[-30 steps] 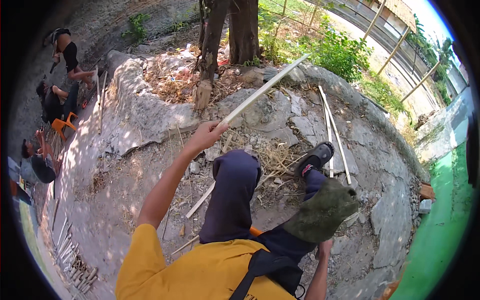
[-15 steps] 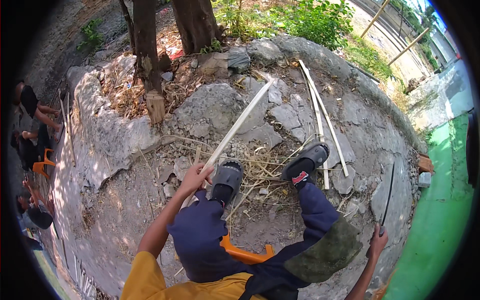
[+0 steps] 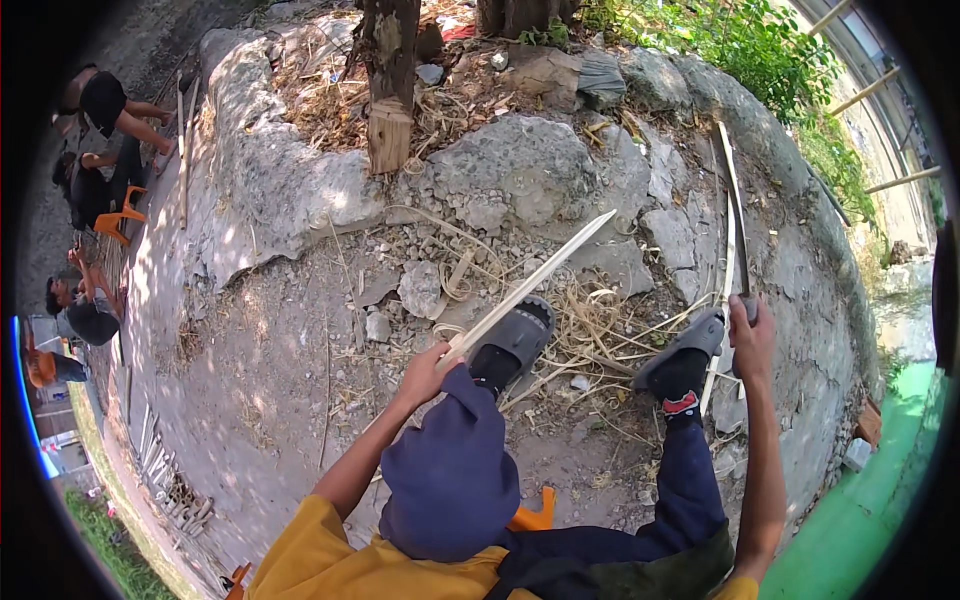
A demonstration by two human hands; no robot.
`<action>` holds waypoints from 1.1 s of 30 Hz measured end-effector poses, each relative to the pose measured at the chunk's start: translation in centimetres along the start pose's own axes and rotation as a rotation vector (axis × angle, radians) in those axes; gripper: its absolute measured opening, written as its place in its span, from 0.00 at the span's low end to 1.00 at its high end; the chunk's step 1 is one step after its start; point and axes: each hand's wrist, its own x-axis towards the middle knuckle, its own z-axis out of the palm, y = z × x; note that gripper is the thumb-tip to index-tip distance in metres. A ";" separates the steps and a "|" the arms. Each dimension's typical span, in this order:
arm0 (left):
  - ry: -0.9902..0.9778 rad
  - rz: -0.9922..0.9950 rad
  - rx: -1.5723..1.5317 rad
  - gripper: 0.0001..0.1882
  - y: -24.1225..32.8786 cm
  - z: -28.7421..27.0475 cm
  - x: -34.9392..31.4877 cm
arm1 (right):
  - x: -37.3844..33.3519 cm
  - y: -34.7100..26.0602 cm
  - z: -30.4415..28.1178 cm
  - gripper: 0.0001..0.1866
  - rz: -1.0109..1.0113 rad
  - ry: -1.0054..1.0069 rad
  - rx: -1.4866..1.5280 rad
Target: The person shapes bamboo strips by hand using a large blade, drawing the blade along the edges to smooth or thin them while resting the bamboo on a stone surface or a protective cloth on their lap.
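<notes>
A long pale strip (image 3: 540,277), apparently split bamboo, slants up and to the right over my left foot. My left hand (image 3: 428,376) is closed round its near end, just beyond my raised knee. Out at the right, my right hand (image 3: 752,340) grips the handle of a long knife (image 3: 740,235) with a narrow dark blade pointing away from me. Beneath the blade, other pale strips (image 3: 713,372) lie on the ground beside my right clog (image 3: 684,352). Curly shavings (image 3: 592,325) are heaped between my feet.
An orange stool (image 3: 533,512) shows below me. Rough rocks (image 3: 515,165) and a tree trunk (image 3: 389,90) stand ahead. Several people sit at the far left, near another orange stool (image 3: 121,214). Green ground or sheeting (image 3: 880,520) borders the right.
My right hand has brought the knife forward and inward from low at the right. The strip in my left hand tilts further right. My view has turned left.
</notes>
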 end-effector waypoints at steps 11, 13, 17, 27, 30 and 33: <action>-0.326 -0.228 -0.357 0.17 -7.8 -1.0 -1.1 | -6.1 2.1 25.3 0.28 0.170 -0.053 0.263; -0.325 -0.182 -0.292 0.18 -7.2 -1.3 -0.3 | -8.4 3.2 26.3 0.27 0.215 -0.034 0.247; -0.449 -0.243 -0.191 0.16 -4.2 -2.3 2.3 | -11.2 6.3 27.8 0.25 0.374 0.037 0.352; -0.157 -0.239 0.025 0.17 5.7 -4.4 4.7 | -8.7 6.3 27.8 0.22 0.399 -0.016 0.547; -0.013 -0.078 0.223 0.14 8.3 -5.7 4.0 | -7.2 5.6 27.3 0.22 0.405 -0.025 0.556; 0.064 -0.040 0.272 0.10 10.6 -6.4 3.6 | -5.9 4.9 27.1 0.22 0.300 -0.019 0.506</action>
